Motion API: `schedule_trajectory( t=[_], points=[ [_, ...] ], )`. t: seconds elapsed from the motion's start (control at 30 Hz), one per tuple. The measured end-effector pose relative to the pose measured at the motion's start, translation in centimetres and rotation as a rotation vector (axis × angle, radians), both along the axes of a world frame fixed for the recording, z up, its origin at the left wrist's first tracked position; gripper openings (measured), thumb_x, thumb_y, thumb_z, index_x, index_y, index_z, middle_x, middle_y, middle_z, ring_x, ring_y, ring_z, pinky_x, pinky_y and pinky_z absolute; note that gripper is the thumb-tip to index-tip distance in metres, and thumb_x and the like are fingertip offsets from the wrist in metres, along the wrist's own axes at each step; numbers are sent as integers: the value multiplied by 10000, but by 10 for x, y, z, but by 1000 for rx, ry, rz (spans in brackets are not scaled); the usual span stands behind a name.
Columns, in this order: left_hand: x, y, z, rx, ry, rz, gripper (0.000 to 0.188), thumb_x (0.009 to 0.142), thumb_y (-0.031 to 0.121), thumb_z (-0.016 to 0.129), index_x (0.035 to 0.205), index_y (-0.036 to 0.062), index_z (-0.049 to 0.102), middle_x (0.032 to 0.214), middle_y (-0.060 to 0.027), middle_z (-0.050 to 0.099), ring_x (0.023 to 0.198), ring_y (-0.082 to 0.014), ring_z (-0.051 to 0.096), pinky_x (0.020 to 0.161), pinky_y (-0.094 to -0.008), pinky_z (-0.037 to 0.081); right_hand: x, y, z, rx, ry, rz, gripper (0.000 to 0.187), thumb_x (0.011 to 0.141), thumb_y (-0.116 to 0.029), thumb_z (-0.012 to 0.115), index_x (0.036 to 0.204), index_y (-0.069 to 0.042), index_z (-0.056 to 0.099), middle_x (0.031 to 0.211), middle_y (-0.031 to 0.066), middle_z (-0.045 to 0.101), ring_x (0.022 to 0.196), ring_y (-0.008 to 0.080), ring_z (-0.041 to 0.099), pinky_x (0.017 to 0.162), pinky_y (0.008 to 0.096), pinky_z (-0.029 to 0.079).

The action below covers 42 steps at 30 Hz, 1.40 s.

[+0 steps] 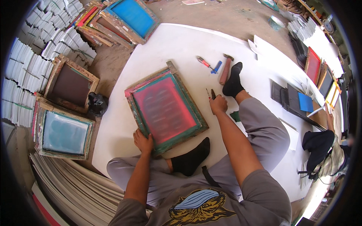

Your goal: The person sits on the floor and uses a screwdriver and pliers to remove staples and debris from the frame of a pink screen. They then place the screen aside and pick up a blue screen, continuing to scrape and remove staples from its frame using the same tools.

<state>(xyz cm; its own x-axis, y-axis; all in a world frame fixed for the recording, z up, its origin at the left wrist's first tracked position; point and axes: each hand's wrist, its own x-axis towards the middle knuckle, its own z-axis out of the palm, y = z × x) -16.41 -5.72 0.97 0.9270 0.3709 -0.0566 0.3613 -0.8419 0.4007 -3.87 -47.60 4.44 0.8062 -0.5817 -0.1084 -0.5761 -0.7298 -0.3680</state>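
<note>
The left hand (142,141) clamped its grip on the near corner of the red screen frame (166,107), which lay flat on the white sheet (181,45). Right of the frame, the right hand (218,104) pinched small pliers (211,93).

A large white sheet (181,45) covered the bare, dusty workshop floor (226,15); stacks of white paper (41,41) banked the left side; wooden printing frames (71,84) lay beside them, more leaning at the top (130,19); daylight fell brightly across the far right edge.
</note>
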Motion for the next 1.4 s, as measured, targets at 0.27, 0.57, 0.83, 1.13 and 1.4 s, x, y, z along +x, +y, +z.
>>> schedule_trajectory(
  t=[0.27,0.57,0.83,1.13,1.4],
  points=[
    [4,2,-9,-141,-105,-5,822,792,154,760,1514,-17,407,1499,-229,494,1461,-426,386,1190,-583,275,-11,72,9,198,54,435,486,889,-406,755,1203,-43,679,1191,210,670,1149,416,641,948,520,528],
    [34,12,89,-285,-410,-150,807,783,-21,674,1520,-85,348,1513,-293,423,1414,-465,432,1188,-470,379,-17,95,7,336,-280,373,535,885,-260,750,1367,-58,634,1252,194,666,1154,400,640,962,514,522],
    [54,28,140,-201,-773,-210,826,866,59,752,1561,-74,326,1563,-295,402,1446,-444,430,1191,-465,380,18,127,64,434,-728,298,504,842,-93,790,1327,-68,657,1098,150,670,1043,350,666,866,457,536],
    [93,25,117,-1325,-913,306,625,1113,389,528,1556,-40,423,1459,-154,578,1319,-248,550,1124,-388,428,31,143,51,592,-952,276,603,792,-34,839,1368,-50,660,1082,140,615,969,297,641,843,382,541],
    [93,26,136,-1403,-951,253,407,1138,417,455,1200,47,611,1065,-17,640,971,-113,581,878,-300,500,25,154,54,602,-961,288,562,814,5,821,1353,-21,664,1088,130,646,984,275,667,876,375,544]
  ],
)
